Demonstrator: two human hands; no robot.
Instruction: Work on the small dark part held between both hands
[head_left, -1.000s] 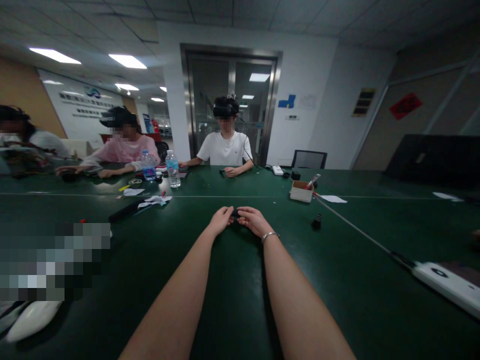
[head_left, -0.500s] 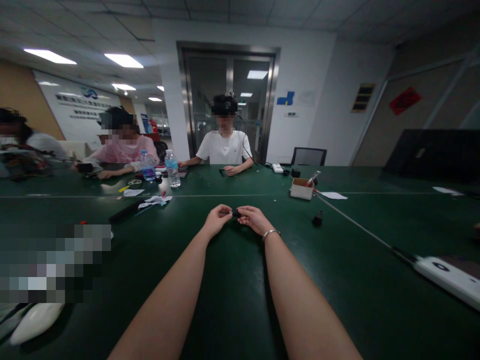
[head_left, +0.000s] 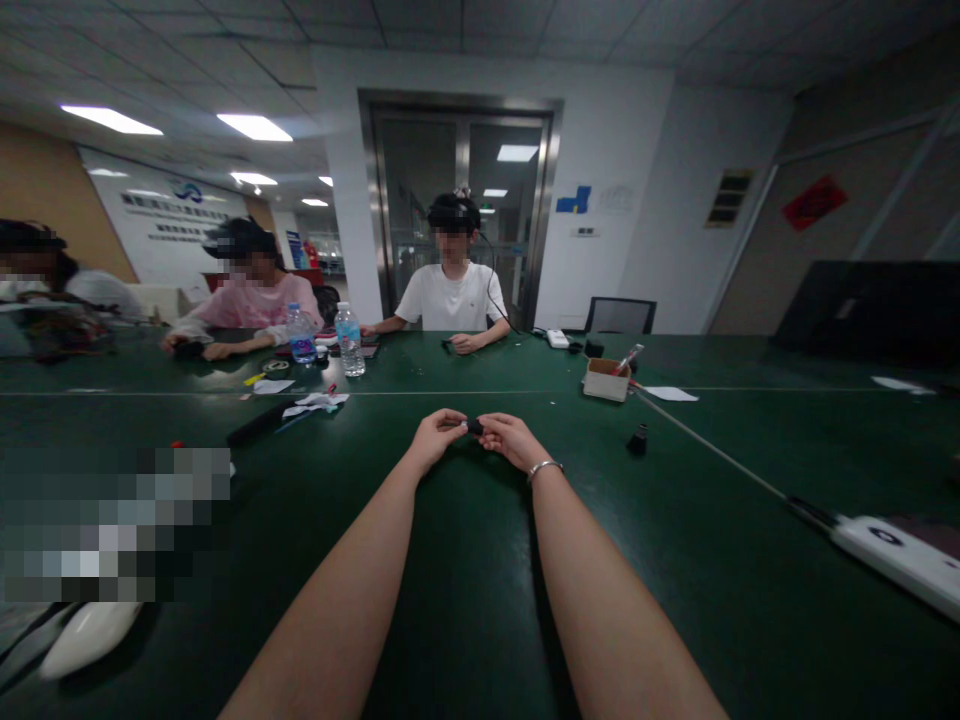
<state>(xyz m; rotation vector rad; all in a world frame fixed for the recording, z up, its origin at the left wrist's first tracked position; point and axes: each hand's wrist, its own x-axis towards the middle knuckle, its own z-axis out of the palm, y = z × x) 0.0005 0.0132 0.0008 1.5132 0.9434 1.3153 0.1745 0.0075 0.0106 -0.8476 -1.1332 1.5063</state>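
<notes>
Dark lettering under a blue logo runs across the wall sign [head_left: 176, 210], too blurred to read. Two bottles, one [head_left: 302, 338] beside the other [head_left: 350, 345], wear blue labels whose print is illegible, and the mark on the red paper [head_left: 815, 203] cannot be made out. Pixelation covers much of the counter's [head_left: 465, 600] left side, down to a white object [head_left: 94, 640]; the power strip [head_left: 900, 555] is cut off at the right edge. The black piece [head_left: 475, 426] sits between the two hands over the counter, its ends partly hidden by fingers. The left hand [head_left: 441, 437] pinches its left end, fingers nearly closed; the right hand [head_left: 511, 437], fingers curled, grips the other end.
</notes>
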